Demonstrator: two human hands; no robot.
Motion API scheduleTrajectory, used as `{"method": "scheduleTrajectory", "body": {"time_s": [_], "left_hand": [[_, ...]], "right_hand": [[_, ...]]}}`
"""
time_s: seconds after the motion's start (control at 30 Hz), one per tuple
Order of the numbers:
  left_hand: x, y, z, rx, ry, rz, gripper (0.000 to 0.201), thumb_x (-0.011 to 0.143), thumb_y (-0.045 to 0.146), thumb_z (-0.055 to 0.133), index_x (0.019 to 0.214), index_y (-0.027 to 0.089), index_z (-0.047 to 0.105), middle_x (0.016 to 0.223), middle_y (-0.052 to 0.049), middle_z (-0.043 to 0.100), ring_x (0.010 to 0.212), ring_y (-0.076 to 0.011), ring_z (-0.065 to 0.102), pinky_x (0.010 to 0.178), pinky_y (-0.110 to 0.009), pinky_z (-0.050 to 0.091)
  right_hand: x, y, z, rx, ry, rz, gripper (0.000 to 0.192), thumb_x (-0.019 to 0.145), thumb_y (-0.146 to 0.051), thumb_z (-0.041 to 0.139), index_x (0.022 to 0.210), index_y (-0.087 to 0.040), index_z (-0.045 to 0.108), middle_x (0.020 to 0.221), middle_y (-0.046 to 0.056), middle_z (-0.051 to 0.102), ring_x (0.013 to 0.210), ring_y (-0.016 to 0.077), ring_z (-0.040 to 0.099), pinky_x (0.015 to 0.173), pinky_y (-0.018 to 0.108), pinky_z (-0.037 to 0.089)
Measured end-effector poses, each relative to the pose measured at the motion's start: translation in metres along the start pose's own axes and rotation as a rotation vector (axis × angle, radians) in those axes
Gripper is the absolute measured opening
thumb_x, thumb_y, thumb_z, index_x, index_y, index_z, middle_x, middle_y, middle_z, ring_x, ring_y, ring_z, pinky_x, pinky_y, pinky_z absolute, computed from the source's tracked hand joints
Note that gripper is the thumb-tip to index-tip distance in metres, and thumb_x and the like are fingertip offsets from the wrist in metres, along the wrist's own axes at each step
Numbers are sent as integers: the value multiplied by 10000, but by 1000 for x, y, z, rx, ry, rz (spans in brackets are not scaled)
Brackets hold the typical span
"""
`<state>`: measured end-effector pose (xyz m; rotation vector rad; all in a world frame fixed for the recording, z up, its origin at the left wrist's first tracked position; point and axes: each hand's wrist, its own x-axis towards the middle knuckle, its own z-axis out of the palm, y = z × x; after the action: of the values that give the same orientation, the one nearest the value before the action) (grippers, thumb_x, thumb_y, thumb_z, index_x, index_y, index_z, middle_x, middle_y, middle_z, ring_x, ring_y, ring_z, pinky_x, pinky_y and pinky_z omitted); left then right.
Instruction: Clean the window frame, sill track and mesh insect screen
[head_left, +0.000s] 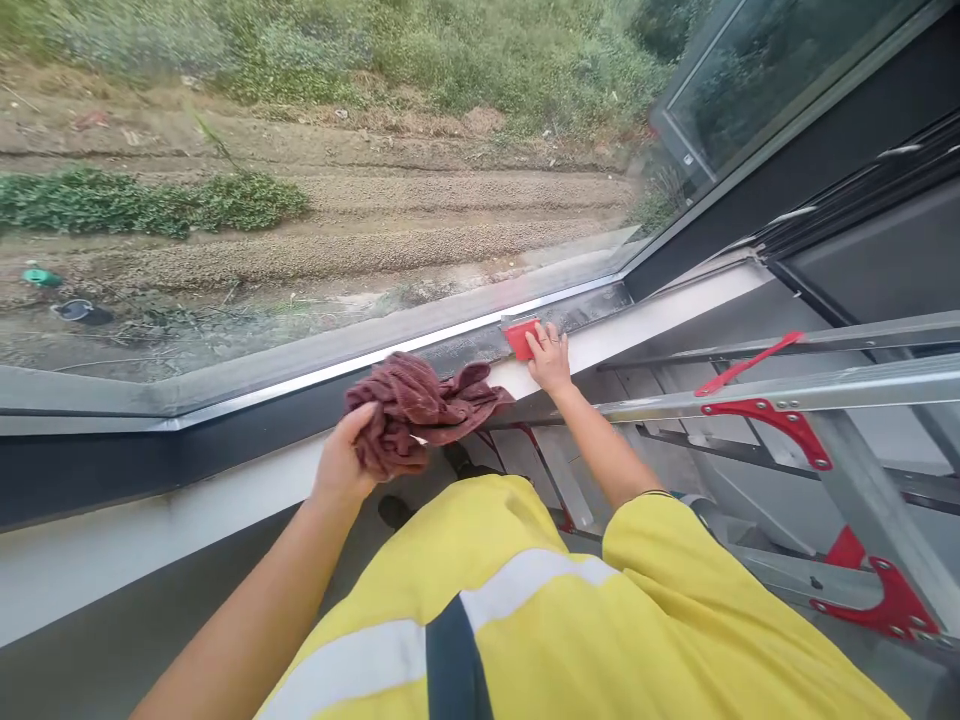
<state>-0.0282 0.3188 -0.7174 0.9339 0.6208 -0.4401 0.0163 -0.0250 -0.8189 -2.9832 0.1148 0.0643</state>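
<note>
A bunched maroon cloth (409,405) is gripped in my left hand (349,455), held over the white sill (247,480), with one end trailing toward the right. My right hand (551,358) is closed on a red scraper (520,338). The scraper's far edge rests at the dark lower window frame (469,348), whose surface looks dusty and whitish here. Part of the scraper is covered by my fingers. Above the frame stands the large window pane (420,190).
An aluminium ladder (862,510) with red brackets stands close on my right. Black cables (847,205) run along the dark wall beside the window. Through the glass, bare soil and green plants show outside.
</note>
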Motion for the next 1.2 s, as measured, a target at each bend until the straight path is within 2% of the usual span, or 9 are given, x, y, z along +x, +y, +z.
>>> {"method": "scheduleTrajectory", "body": {"time_s": [0.13,0.27,0.37,0.47,0.73,0.83,0.93,1.07,1.2], "left_hand": [[26,-4,-38,577,327,697,584,742,340,704,1266,168,510,1266,-84,512,1213,-277,456,1094,-389,360],[84,-58,-47,1461,476,745,673,804,346,674,1357,47,435,1431,-256,248,1376,-395,148,1154,-570,32],[114,-102,-9,1656,571,756,712,843,393,636,1396,30,373,1420,-288,214,1369,-417,133,1142,-597,44],[128,-141,65,1741,480,755,729,867,485,578,1388,16,380,1388,-316,238,1362,-459,104,1132,-615,53],[175,-233,267,1621,116,828,531,925,158,362,1454,130,322,1469,-244,170,1383,-441,-9,1126,-623,-1],[185,-242,321,1404,-45,800,529,907,77,297,1433,90,356,1483,-241,148,1395,-386,-82,1130,-593,-44],[182,-228,370,1060,-422,559,527,805,-17,406,1327,5,474,1419,-268,290,1405,-360,81,1155,-541,44],[145,-204,391,786,-782,389,329,789,59,476,1069,62,648,1081,-164,608,1112,-262,543,1058,-382,380],[95,-203,361,585,-749,248,379,921,254,375,1240,100,511,1175,-136,572,1044,-197,579,937,-306,474]], "right_hand": [[6,13,5,79,58,-160,463,852,-190,396,1275,-107,563,1405,136,481,1384,261,322,1184,523,126],[-13,26,-25,322,371,-153,394,885,-235,385,1189,-162,625,1260,116,608,1272,237,482,1128,497,322],[-50,43,-58,507,618,-60,360,897,-306,434,1167,-190,640,1164,93,656,1160,243,576,1041,487,431],[-95,59,-81,575,775,234,378,883,-382,482,1115,-150,671,1067,102,687,1029,257,640,931,453,499],[-183,81,-84,524,961,771,452,760,-514,629,926,-106,730,803,100,700,746,249,646,690,362,509],[-210,70,-83,568,957,837,460,763,-532,625,897,-104,727,771,99,694,736,234,639,687,345,499],[-239,58,-82,610,964,891,455,762,-555,618,852,-121,724,745,89,693,740,228,642,705,343,501],[-279,45,-85,714,1086,958,400,732,-540,657,790,-147,702,735,76,691,735,221,643,716,355,520],[-296,29,-98,1023,1341,884,311,702,-468,703,772,-169,659,776,48,689,769,205,655,766,380,542]]}}
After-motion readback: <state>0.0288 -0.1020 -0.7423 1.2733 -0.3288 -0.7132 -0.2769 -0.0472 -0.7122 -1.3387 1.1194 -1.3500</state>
